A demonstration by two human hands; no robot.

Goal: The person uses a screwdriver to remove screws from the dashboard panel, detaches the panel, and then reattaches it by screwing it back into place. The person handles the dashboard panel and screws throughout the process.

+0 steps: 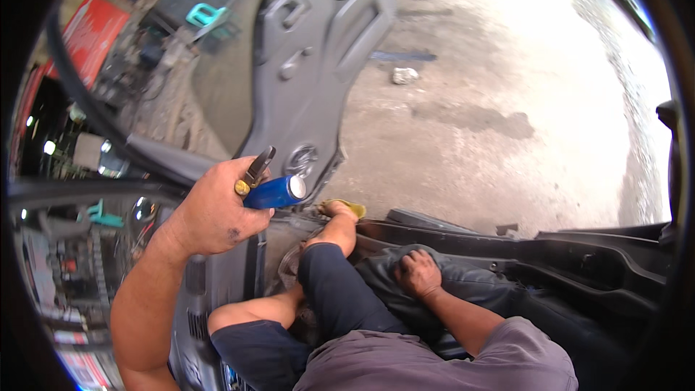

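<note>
My left hand (210, 210) is raised in front of the open vehicle door (300, 80), its fingers wrapped round two things. One is a blue cylinder (274, 194) with a pale round end, pointing right. Beside it, a dark-tipped tool (259, 166) with a yellow part sticks up past my fingers; its lower part is hidden in the hand, and I cannot tell its exact kind. Down at the right, my right hand (420, 273) rests on the front corner of a dark leather-like seat (463, 286), fingers bent and a little apart, gripping nothing that shows.
Grey door trim stands swung out ahead. A black sill (449, 240) runs along the right below the concrete ground (492, 166), where a pale lump (405, 75) lies. My foot in a yellow sandal (355, 208) is near the door's lower edge. Cluttered tools and a green stool (205, 14) are at left.
</note>
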